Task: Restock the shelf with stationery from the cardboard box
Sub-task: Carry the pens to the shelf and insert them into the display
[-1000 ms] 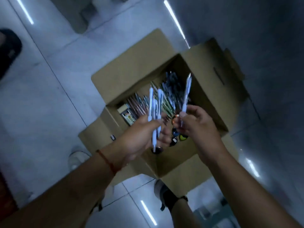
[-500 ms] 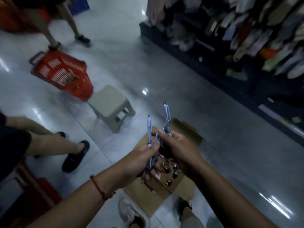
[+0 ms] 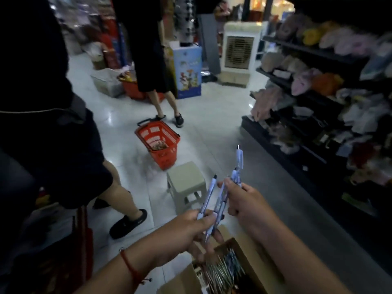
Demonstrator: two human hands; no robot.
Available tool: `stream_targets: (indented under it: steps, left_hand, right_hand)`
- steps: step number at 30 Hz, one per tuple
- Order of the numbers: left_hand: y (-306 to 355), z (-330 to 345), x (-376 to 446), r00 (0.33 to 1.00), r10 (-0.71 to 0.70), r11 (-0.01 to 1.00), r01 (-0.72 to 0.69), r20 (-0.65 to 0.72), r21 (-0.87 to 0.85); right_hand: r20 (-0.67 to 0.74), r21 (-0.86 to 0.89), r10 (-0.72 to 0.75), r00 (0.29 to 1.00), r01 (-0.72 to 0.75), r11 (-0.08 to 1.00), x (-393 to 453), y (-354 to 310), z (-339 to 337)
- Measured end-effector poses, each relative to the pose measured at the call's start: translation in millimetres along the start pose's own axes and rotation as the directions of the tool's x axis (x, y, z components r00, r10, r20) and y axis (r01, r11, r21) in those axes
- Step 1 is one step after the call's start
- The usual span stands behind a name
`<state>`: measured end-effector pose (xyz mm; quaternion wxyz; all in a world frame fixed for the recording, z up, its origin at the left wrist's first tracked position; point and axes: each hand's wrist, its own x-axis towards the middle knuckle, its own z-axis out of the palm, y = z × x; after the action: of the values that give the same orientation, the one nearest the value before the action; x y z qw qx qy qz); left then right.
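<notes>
Left hand [image 3: 186, 232] gripping a bunch of light blue pens [image 3: 220, 200], fingers curled around them. Right hand [image 3: 244, 200] pinching one pen [image 3: 239, 160] upright. Both held above open cardboard box [image 3: 250, 249] of stationery on floor. Dark shelf [image 3: 297, 158] at right.

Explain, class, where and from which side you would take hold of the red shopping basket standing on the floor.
Grip the red shopping basket by its dark handle, coming from above at the far end. The handle lies folded along that far rim, by the standing person's shoes, and the basket stands upright with goods inside, so a lift from above keeps it level.
</notes>
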<state>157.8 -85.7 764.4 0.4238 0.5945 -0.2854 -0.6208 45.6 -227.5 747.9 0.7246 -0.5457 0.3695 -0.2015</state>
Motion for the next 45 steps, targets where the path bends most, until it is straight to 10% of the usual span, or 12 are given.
stream_targets:
  steps: [8, 14, 20, 33, 45]
  left_hand:
    - [-25, 30, -57, 0.925, 0.094, 0.995, -0.101, -0.368, -0.001]
    - [-51, 26, -126, 0.804, 0.193, 0.973, -0.229, -0.563, 0.007]
    - [-88, 11, -205, 0.771, 0.192, 0.931, -0.339, -0.608, -0.136]
    - [-154, -63, -394, 0.412, 0.263, 0.875, -0.482, -0.872, 0.037]
    - [-174, -106, -586, 0.085, 0.194, 0.978, -0.092, -0.977, 0.186]
  right_hand:
    - [0.330, -0.019, 0.033, 0.943, -0.028, 0.999, -29, -7, 52]
    - [0.631, -0.222, 0.117, 0.767, 0.034, 0.974, -72, -1, 110]
    - [0.719, -0.340, 0.185, 0.670, 0.107, 0.934, -122, 14, 182]
    - [0.787, -0.253, 0.082, 0.612, 0.198, 0.947, -223, 29, 358]
    - [0.928, -0.128, -0.012, 0.373, 0.348, 0.929, -284, 43, 499]
